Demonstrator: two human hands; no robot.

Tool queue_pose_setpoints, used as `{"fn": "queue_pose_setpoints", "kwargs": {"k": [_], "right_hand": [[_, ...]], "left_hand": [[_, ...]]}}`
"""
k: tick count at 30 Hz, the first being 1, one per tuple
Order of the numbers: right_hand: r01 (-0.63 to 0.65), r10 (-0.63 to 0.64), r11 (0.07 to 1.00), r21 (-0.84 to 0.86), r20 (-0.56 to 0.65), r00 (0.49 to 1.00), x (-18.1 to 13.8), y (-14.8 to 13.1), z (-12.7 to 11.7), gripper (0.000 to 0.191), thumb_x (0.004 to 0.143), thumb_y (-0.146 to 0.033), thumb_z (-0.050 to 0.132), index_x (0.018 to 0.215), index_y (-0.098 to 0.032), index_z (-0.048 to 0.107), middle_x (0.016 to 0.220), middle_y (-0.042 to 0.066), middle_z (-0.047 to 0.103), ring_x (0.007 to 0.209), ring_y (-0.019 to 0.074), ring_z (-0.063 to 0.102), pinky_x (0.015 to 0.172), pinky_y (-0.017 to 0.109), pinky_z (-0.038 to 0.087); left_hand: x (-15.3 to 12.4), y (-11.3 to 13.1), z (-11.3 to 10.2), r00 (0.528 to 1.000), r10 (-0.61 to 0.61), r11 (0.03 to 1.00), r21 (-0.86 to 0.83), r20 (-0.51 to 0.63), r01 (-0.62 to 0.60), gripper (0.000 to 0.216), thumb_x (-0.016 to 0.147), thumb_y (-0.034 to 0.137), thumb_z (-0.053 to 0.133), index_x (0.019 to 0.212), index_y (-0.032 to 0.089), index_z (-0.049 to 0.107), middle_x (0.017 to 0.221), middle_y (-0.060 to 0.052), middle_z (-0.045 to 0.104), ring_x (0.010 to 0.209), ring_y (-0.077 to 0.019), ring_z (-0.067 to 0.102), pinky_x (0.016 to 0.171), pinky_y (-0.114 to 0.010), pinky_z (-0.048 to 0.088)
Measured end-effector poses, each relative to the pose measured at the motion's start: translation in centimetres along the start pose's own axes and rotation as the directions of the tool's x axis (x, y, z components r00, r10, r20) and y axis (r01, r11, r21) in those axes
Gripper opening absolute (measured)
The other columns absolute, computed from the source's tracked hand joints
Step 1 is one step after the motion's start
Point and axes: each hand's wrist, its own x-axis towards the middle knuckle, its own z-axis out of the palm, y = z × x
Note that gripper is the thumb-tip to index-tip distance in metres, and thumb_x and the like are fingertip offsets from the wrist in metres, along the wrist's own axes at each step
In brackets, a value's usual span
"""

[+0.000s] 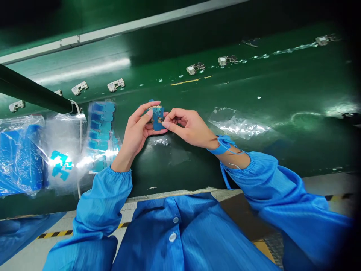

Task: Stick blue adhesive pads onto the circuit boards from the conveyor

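Note:
A small blue circuit board (158, 122) with gold and silvery parts is held up over the green bench in front of me. My left hand (138, 126) grips it from the left, thumb on its face and fingers around its edges. From the right, my right hand (187, 126) pinches at the board's right edge, near a small gold part. What lies between those fingertips is too small to make out. A blue wrist strap (221, 145) with a coiled cord circles my right wrist. Below the board, a bit of clear plastic film (160, 141) lies on the bench.
Silvery board assemblies (115, 85) are spaced along the back strip. At left lie a sheet of blue film pieces (101, 122) and a plastic-wrapped blue stack (19, 158). A dark post (36, 90) slants in from the left. A clear bag (239, 122) lies at right.

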Motion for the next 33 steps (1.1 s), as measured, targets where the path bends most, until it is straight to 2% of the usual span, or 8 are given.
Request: {"fn": "queue_pose_setpoints", "kwargs": {"k": [2, 8, 12, 17, 20, 26, 33], "right_hand": [[0.009, -0.009, 1.0, 0.02, -0.001, 1.0, -0.03, 0.06, 0.01, 0.03, 0.098, -0.048, 0.085, 0.091, -0.022, 0.071, 0.096, 0.006, 0.076, 0.114, 0.0285, 0.076, 0.086, 0.036, 0.059], [0.038, -0.038, 0.999, 0.019, -0.028, 0.999, -0.04, 0.38, -0.08, 0.045, 0.093, -0.062, 0.093, 0.089, -0.023, 0.071, 0.09, 0.004, 0.072, 0.104, 0.0258, 0.073, 0.085, 0.035, 0.064], [0.045, -0.044, 0.999, 0.022, -0.039, 0.998, -0.03, 0.55, -0.21, 0.05, 0.091, -0.068, 0.094, 0.089, -0.023, 0.072, 0.091, 0.005, 0.071, 0.106, 0.0253, 0.073, 0.085, 0.034, 0.066], [0.038, -0.038, 0.999, 0.029, -0.025, 0.999, -0.09, 0.4, -0.35, 0.053, 0.092, -0.071, 0.092, 0.09, -0.022, 0.073, 0.091, 0.004, 0.071, 0.099, 0.0227, 0.073, 0.084, 0.033, 0.067], [0.051, -0.051, 0.999, 0.018, -0.019, 0.999, -0.12, 0.35, -0.39, 0.053, 0.093, -0.072, 0.091, 0.09, -0.022, 0.073, 0.091, 0.004, 0.071, 0.098, 0.0226, 0.073, 0.087, 0.034, 0.067], [0.055, -0.055, 0.998, -0.018, -0.039, 0.998, -0.05, 0.5, -0.4, 0.055, 0.091, -0.075, 0.091, 0.088, -0.024, 0.073, 0.09, 0.004, 0.072, 0.11, 0.0269, 0.075, 0.097, 0.038, 0.068], [0.043, -0.044, 0.999, -0.016, -0.043, 0.998, -0.08, 0.49, -0.27, 0.058, 0.089, -0.078, 0.09, 0.088, -0.024, 0.072, 0.09, 0.004, 0.071, 0.103, 0.0254, 0.075, 0.093, 0.038, 0.069]], "left_hand": [[0.06, -0.03, -0.04, 1.0, -0.002, 1.0, 0.012, 0.0, 0.002, 0.042, 0.104, 0.053, 0.073, 0.137, 0.028, 0.073, 0.119, -0.005, 0.086, 0.094, -0.0238, 0.087, 0.076, -0.033, 0.075], [0.27, -0.32, -0.05, 1.0, 0.023, 0.999, 0.033, 0.018, -0.023, 0.04, 0.105, 0.058, 0.068, 0.132, 0.03, 0.076, 0.126, -0.005, 0.086, 0.113, -0.0303, 0.086, 0.083, -0.04, 0.076], [0.21, -0.3, 0.14, 0.999, 0.03, 0.999, 0.032, 0.022, -0.031, 0.041, 0.103, 0.062, 0.07, 0.129, 0.031, 0.076, 0.125, -0.005, 0.086, 0.112, -0.0302, 0.086, 0.083, -0.04, 0.077], [0.04, -0.28, 0.18, 0.999, 0.04, 0.996, 0.076, 0.033, -0.042, 0.048, 0.103, 0.069, 0.069, 0.132, 0.031, 0.076, 0.123, -0.007, 0.086, 0.12, -0.0324, 0.084, 0.089, -0.04, 0.076], [-0.02, -0.45, 0.04, 0.997, 0.058, 0.996, 0.067, 0.055, -0.061, 0.049, 0.102, 0.07, 0.069, 0.132, 0.033, 0.077, 0.123, -0.006, 0.086, 0.12, -0.0331, 0.085, 0.089, -0.041, 0.077], [-0.02, -0.78, -0.11, 0.995, 0.068, 0.995, 0.068, 0.079, -0.073, 0.051, 0.102, 0.071, 0.067, 0.136, 0.034, 0.076, 0.122, -0.007, 0.086, 0.121, -0.0336, 0.084, 0.092, -0.043, 0.076], [-0.04, -0.51, 0.29, 0.999, 0.038, 0.996, 0.078, 0.025, -0.039, 0.048, 0.102, 0.068, 0.068, 0.134, 0.033, 0.076, 0.119, -0.006, 0.087, 0.114, -0.0325, 0.085, 0.087, -0.042, 0.077]]}}
